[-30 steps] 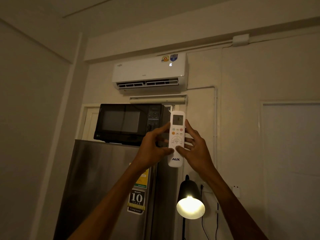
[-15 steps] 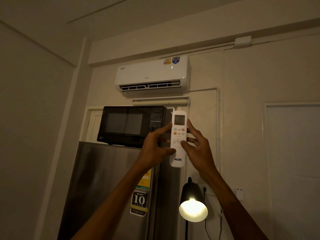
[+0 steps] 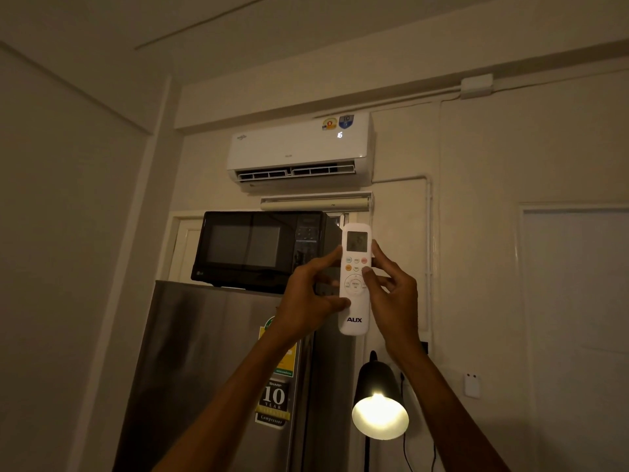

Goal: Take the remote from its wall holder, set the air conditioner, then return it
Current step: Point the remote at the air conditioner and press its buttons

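Observation:
A white AUX remote [image 3: 355, 311] is held upright in front of me, its small screen and coloured buttons facing me. My left hand [image 3: 306, 301] grips its left edge, thumb on the lower face. My right hand [image 3: 394, 301] holds the right edge, with the thumb resting on the buttons near the round pad. The white air conditioner [image 3: 299, 148] hangs high on the wall above, its vent open and a lit number showing on its right side. A small white fixture [image 3: 472, 385] sits low on the wall at the right; whether it is the holder is unclear.
A black microwave [image 3: 258, 250] stands on a steel fridge [image 3: 211, 369] directly behind the remote. A lit black lamp [image 3: 379, 403] shines below my right hand. A tube light fitting [image 3: 315, 201] is under the air conditioner. A pale door [image 3: 575, 335] fills the right.
My right thumb has moved up from the lower part of the round pad to its upper right. The number on the air conditioner, dark half a second ago, is lit again.

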A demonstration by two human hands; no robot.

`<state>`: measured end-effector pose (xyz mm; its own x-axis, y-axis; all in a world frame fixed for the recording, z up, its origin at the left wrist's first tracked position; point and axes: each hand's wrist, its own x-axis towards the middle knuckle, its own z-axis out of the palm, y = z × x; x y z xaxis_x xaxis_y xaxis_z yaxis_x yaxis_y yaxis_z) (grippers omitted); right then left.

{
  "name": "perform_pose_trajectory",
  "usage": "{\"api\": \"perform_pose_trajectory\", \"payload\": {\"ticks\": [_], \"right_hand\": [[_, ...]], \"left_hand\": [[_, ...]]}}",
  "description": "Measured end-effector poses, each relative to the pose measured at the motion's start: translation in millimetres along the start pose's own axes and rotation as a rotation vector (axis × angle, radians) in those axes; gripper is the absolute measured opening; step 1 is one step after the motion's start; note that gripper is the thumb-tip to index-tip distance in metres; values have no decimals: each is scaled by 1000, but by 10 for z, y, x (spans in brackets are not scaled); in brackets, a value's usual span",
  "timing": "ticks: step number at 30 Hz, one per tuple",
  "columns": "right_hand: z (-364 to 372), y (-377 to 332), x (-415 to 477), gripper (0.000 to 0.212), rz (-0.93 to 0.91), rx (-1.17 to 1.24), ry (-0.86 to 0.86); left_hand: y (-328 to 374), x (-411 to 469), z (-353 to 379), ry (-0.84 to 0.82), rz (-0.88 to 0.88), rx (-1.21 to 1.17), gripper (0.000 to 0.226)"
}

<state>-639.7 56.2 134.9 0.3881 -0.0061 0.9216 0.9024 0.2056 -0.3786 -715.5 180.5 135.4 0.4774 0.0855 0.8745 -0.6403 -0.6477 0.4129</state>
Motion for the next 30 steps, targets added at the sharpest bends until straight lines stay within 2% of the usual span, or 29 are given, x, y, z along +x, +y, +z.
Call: {"api": "perform_pose_trajectory", "payload": {"ticks": [30], "right_hand": [[162,69,-106,46,81,12,82]], "left_hand": [[-73,-119,-69,-18,-11,-45,76]]}}
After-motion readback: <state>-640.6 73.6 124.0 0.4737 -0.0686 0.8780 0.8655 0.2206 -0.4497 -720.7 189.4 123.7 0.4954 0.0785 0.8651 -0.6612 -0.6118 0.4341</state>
